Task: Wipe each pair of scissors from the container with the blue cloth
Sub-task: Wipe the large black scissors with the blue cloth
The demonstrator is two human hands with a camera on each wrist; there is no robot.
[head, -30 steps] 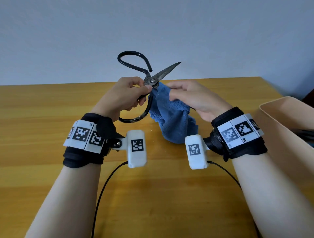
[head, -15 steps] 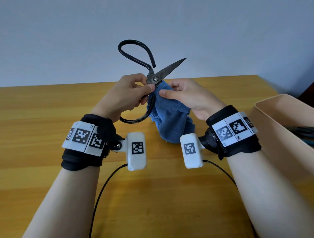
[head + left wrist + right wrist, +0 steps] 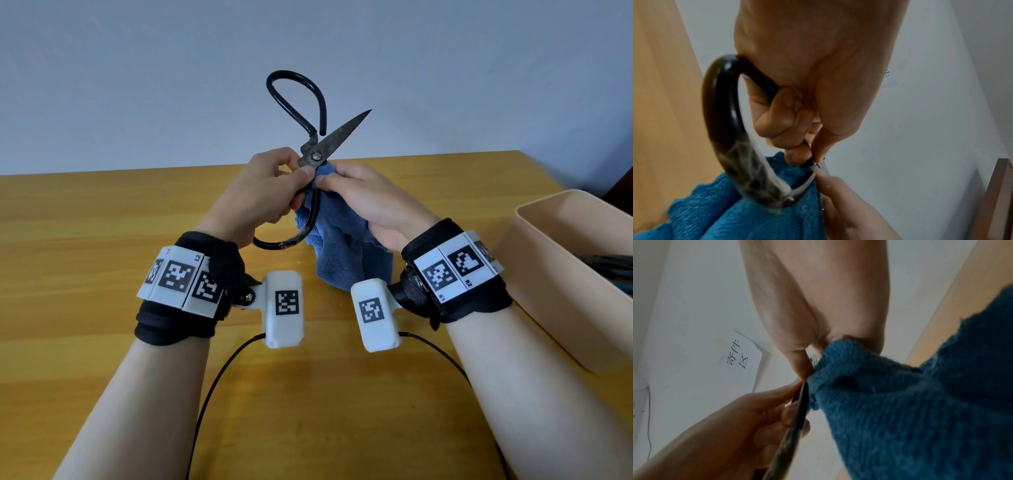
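Observation:
Black iron scissors (image 3: 318, 150) with large loop handles are held up above the wooden table (image 3: 85, 212), blades spread apart. My left hand (image 3: 263, 192) grips the lower handle (image 3: 721, 129) near the pivot, with the thumb by the screw. My right hand (image 3: 363, 198) pinches the blue cloth (image 3: 346, 246) around the lower blade just beside the pivot. The upper blade points up and right, bare and rusty. The cloth (image 3: 900, 402) hangs down from my right fingers toward the table. The wrapped blade is hidden.
A beige plastic container (image 3: 561, 274) stands at the right edge of the table, with dark handles of other scissors (image 3: 613, 263) showing inside. Cables run from both wrist cameras toward me. A white wall rises behind the table.
Both hands have lifted the scissors a little higher. My right hand has slid the cloth along the lower blade toward the pivot, and its fingers now meet my left thumb.

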